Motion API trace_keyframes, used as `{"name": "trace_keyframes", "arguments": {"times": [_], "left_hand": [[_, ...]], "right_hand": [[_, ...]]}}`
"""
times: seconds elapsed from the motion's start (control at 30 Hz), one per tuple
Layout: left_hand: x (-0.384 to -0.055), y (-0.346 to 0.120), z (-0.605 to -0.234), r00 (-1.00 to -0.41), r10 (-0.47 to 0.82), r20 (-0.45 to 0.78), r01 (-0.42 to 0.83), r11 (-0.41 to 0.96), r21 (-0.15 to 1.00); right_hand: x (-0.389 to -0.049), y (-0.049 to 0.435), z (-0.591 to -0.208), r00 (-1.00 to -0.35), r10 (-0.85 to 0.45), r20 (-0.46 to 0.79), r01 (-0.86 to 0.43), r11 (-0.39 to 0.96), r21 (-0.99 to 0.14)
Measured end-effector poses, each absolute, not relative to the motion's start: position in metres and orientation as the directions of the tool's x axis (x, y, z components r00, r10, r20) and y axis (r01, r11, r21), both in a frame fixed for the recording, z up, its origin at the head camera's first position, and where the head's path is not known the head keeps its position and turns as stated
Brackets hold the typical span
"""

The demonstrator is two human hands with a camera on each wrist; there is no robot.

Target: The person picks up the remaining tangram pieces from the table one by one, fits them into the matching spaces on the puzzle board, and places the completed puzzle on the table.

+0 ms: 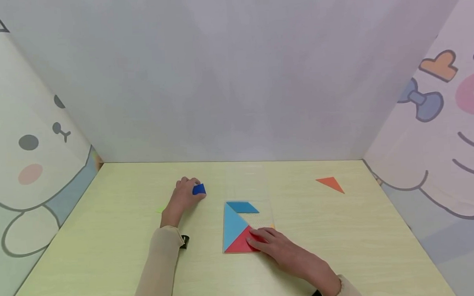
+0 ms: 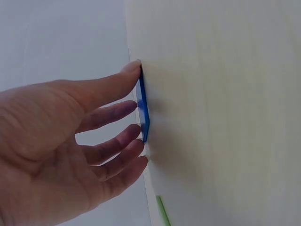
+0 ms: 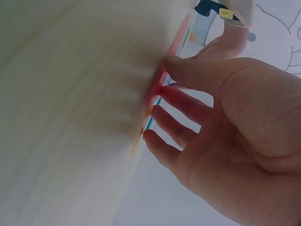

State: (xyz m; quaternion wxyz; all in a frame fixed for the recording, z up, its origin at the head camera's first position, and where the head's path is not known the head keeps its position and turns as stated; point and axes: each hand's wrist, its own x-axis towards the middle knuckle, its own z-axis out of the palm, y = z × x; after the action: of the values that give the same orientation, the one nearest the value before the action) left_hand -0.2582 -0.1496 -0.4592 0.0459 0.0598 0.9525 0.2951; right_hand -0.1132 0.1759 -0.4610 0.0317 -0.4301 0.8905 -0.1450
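Observation:
My left hand (image 1: 184,195) pinches a dark blue tangram piece (image 1: 199,189) between thumb and fingers, left of a clear tray (image 1: 248,184). In the left wrist view that blue piece (image 2: 144,103) appears nearly edge-on, thumb at one end and fingertips along the other. Fingers of my right hand (image 1: 281,249) rest on a red triangle (image 1: 238,243) at the tray's near end, covering its right part. A light blue triangle (image 1: 232,226) lies against the red one, and a blue parallelogram (image 1: 243,207) adjoins it at the top.
On the table (image 1: 381,247), an orange triangle (image 1: 332,185) lies at the right. A green piece (image 1: 160,209) shows partly behind my left wrist. A small yellow-orange bit (image 1: 273,227) peeks out beyond my right hand. A grey wall (image 1: 230,78) closes off the back.

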Motion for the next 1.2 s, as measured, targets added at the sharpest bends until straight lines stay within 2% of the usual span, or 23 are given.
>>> {"name": "trace_keyframes", "arguments": {"times": [0.5, 0.83, 1.2], "left_hand": [[-0.2577, -0.1482, -0.4575, -0.986, 0.139, -0.087, 0.064, 0.816, 0.575], [-0.2587, -0.1485, -0.4591, -0.987, 0.124, -0.101, 0.033, 0.778, 0.628], [-0.2634, -0.1508, -0.4589, -0.989, 0.140, -0.042, 0.075, 0.730, 0.680]], "right_hand": [[-0.1144, 0.1770, -0.4626, -0.603, -0.789, 0.117, -0.785, 0.561, -0.262], [-0.1147, 0.1774, -0.4640, -0.584, -0.799, 0.144, -0.803, 0.542, -0.247], [-0.1144, 0.1774, -0.4638, -0.594, -0.795, 0.121, -0.791, 0.550, -0.268]]}}
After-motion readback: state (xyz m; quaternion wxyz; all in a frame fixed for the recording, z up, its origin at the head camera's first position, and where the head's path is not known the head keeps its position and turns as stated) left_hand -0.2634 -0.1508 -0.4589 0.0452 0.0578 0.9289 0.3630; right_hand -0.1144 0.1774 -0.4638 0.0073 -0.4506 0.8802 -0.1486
